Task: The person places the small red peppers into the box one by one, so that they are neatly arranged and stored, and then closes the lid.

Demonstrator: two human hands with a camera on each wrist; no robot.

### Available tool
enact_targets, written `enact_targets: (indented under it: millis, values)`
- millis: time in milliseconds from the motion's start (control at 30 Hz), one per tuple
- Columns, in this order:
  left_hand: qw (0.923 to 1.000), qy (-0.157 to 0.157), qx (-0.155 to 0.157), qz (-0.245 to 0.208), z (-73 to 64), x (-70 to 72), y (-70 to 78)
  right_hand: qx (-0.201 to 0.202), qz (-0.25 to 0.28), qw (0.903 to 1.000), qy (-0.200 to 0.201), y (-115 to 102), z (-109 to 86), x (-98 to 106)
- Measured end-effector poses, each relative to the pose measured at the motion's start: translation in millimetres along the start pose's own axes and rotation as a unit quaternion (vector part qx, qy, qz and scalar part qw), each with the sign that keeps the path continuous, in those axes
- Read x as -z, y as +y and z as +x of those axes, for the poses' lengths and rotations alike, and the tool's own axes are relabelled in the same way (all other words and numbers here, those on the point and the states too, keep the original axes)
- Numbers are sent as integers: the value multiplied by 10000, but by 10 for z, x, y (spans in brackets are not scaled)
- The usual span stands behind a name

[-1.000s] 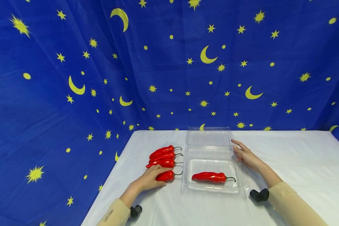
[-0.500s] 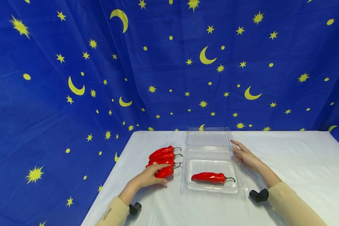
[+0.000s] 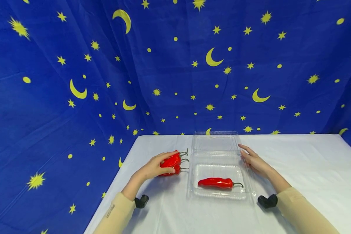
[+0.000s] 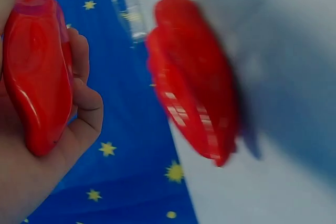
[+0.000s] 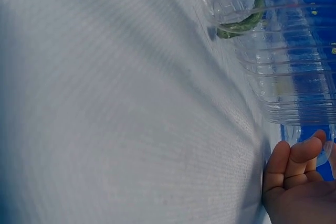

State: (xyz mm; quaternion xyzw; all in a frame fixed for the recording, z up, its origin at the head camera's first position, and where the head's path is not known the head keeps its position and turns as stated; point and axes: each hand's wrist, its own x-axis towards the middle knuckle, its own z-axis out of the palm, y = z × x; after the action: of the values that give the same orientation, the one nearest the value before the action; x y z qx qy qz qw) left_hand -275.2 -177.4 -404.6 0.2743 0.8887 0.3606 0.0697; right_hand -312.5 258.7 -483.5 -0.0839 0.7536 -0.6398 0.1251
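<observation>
My left hand (image 3: 152, 167) grips a red pepper (image 3: 171, 160) and holds it above other red peppers, partly covering them. In the left wrist view the gripped pepper (image 4: 39, 77) lies between thumb and curled fingers, apart from the blurred peppers (image 4: 197, 72) on the cloth. At the right side of the open clear plastic clamshell container (image 3: 219, 170) is my right hand (image 3: 256, 164), fingers loosely extended against its edge near the hinge. One red pepper (image 3: 215, 183) lies crosswise in the container's near half, its green stem (image 5: 257, 3) pointing right.
A white cloth (image 3: 304, 162) covers the table. The clamshell's lid (image 3: 216, 143) lies folded back, away from me. Behind and to the left hangs a blue curtain (image 3: 169, 71) with yellow stars and moons. A black wrist camera (image 3: 267, 201) sits at the right cuff.
My left hand has gripped the nearest pepper of the row, lifted it and carried it away from me over the others. The right hand and the pepper in the container have stayed put.
</observation>
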Motion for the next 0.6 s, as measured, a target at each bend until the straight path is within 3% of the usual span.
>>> enact_targets:
  millis: [300, 600]
  values:
    - [9979, -37, -466, 458, 240, 99, 294, 51, 62, 10000, 52, 6, -15, 15]
    - [9934, -518, -869, 540, 458, -45, 599, 21, 76, 10000, 12, -13, 3, 1]
